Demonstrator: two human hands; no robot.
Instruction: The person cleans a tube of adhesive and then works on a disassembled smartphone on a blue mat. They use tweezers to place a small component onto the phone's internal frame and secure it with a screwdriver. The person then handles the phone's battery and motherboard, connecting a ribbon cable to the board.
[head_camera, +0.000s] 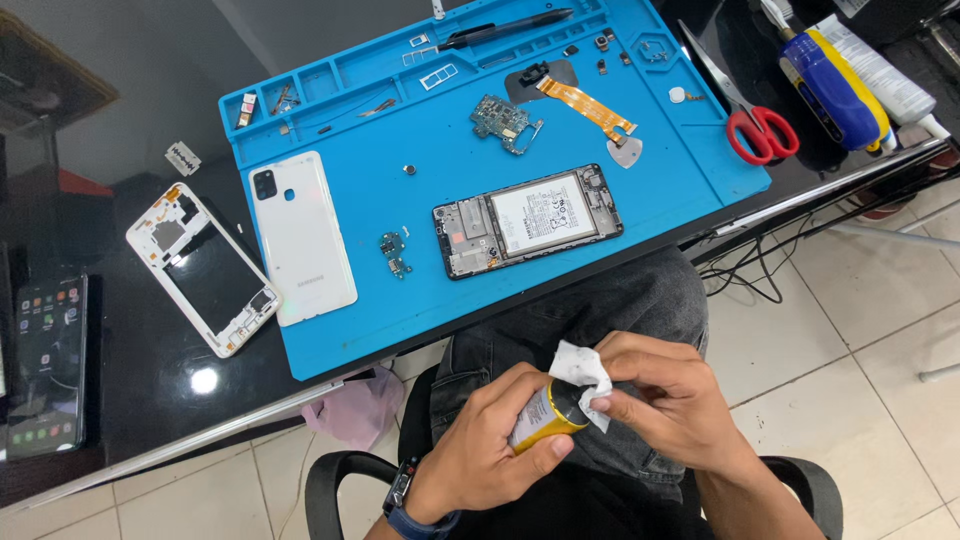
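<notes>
**Two hands on one small bottle, below the desk edge**

Both my hands sit over my lap, well clear of the desk. My left hand (495, 440) has its fingers wrapped tight around a small yellow bottle (545, 415), tilted with its dark top toward the right. My right hand (665, 400) pinches a folded white tissue (582, 372) against that top, fingertips pressed together on the paper. I judge the step in hand to be wetting or wiping the tissue at the bottle's mouth; I cannot tell whether any liquid is coming out.

The next move, as I read it, calls for a steady left grip and a light right pinch so the tissue does not slip.

The blue mat (350, 330) lies above my knees, its near edge just beyond my hands. On it rest an opened phone (528, 220) with its battery showing, a white back cover (302, 237) and a small circuit board (507, 122). Red scissors (760, 132) lie past the mat's right edge. There is open room between the phone and the mat's near edge, and free air around my lap.
</notes>
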